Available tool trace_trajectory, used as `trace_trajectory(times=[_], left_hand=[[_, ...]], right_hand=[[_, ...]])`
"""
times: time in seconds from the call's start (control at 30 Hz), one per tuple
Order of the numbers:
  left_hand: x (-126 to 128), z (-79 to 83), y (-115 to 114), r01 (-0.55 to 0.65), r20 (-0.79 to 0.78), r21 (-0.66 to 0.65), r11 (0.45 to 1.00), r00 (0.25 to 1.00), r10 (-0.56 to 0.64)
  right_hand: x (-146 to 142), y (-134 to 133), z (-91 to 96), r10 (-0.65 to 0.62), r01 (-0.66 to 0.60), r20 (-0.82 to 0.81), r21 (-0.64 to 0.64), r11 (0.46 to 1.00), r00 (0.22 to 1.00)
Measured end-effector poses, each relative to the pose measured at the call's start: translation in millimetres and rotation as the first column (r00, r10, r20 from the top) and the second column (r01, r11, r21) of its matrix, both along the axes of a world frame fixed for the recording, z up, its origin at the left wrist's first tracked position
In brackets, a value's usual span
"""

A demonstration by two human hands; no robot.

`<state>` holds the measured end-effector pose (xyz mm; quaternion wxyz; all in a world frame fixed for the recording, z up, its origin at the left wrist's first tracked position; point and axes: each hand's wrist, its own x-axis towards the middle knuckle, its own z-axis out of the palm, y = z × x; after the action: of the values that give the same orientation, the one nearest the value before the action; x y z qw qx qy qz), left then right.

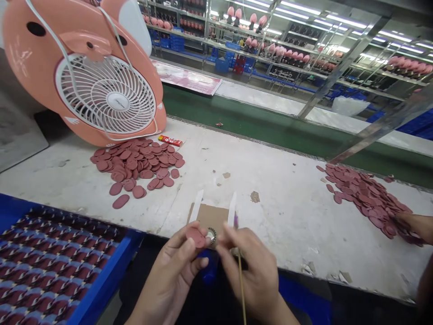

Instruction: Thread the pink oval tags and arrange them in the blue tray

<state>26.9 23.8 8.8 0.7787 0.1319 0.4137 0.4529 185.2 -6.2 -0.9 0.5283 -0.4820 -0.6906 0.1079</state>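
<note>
Left hand (pixel 169 280) pinches a thin reddish disc (pixel 196 237) between thumb and fingers, over the table (pixel 270 189) edge. Right hand (pixel 253 271) grips a slim stick (pixel 241 289). Disc looks light and soft; best held by its rim.

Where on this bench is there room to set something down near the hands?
The widest patch is the white bench between the left pile of pink ovals and the right pile, behind the cardboard, with a few scraps on it. It is crowded around the left hand and right hand, and the blue tray is packed.
</note>
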Motion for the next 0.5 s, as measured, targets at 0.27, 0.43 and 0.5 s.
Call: trace_trajectory(times=[0.27, 0.43, 0.5], left_hand=[[-21.7, 10.2, 1.4, -0.062, -0.068, -0.140, 0.988, 0.996, 0.052], [-27.2, -5.6, -2.5, -0.015, -0.047, -0.103, 0.995, 0.999, 0.010], [-30.1, -13.4, -2.5, 0.008, -0.030, -0.089, 0.996, 0.999, -0.010]], right_hand=[[13.4, -0.1, -20.2, -0.053, 0.003, -0.261, -0.188, 0.982, 0.964], [0.9, 1.1, -28.1, -0.038, 0.014, -0.106, -0.215, 0.977, 0.994], [-1.2, 2.6, -27.7, -0.033, 0.022, -0.049, -0.217, 0.976, 0.998]])
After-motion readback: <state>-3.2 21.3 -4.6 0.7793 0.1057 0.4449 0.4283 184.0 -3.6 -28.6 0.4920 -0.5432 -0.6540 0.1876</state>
